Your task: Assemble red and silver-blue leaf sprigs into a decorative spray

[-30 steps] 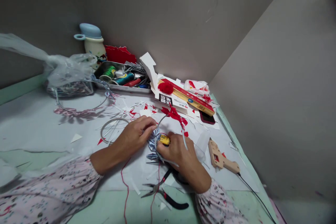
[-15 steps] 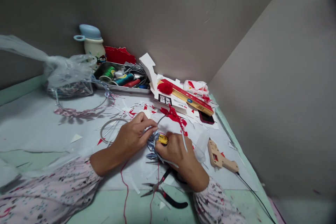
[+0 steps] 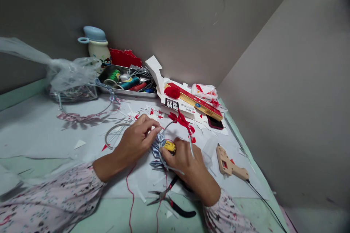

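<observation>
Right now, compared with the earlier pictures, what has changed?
The left hand has drawn slightly left, away from the shiny blue petals. No new grasp or release is clear. The right hand still grips the silver wire hoop; the black-handled metal pliers and beige plastic glue gun stayed put.

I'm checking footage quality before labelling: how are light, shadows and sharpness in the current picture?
Head view: dim, uneven light; soft shadow beneath the pink-petalled hoop; dark blurred patch, top right corner; glue gun reads clearly, fine wire ends don't.
</observation>
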{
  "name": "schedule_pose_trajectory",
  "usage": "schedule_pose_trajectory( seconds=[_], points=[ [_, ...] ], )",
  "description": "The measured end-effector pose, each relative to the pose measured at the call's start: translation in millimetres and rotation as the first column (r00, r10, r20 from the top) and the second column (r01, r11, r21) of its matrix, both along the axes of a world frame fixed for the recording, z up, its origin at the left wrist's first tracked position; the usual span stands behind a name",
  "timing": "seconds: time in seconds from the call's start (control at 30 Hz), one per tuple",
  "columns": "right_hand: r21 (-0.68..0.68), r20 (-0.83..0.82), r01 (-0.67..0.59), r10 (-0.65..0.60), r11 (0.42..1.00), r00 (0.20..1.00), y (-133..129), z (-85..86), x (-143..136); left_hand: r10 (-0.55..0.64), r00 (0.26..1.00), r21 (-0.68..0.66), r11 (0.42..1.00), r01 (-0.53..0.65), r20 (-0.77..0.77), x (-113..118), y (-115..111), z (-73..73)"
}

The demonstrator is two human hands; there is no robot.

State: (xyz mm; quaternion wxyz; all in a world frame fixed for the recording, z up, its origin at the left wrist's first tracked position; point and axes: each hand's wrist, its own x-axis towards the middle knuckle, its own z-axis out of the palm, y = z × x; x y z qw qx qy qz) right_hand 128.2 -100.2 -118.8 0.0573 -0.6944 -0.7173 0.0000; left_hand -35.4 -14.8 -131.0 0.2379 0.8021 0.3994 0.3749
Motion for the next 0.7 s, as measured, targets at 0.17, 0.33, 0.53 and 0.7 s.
schedule_pose_trajectory(
  seconds=[0.17, 0.33, 0.53, 0.7],
  points=[
    [-0.020, 0.054, -0.100, 0.101, 0.995, 0.993, -11, 6.1, 11, 0.096, 0.987, -0.190, 0.979, -0.071, 0.126, -2, 3, 2.7],
    [-0.147, -0.123, -0.121, 0.103, 0.982, 0.987, -11, 20.7, 22, 0.167, 0.960, -0.322, 0.943, -0.088, 0.226, -2, 7, -2.9],
    [-0.309, -0.316, -0.062, -0.041, 0.949, 0.948, -19, 50.0, 52, 0.192, 0.945, -0.318, 0.943, -0.102, 0.266, -2, 9, -3.3],
    [-0.393, -0.464, -0.064, -0.138, 0.917, 0.875, -25, 73.0, 95, 0.193, 0.938, -0.325, 0.941, -0.094, 0.288, -1, 9, -3.5]
  ],
)
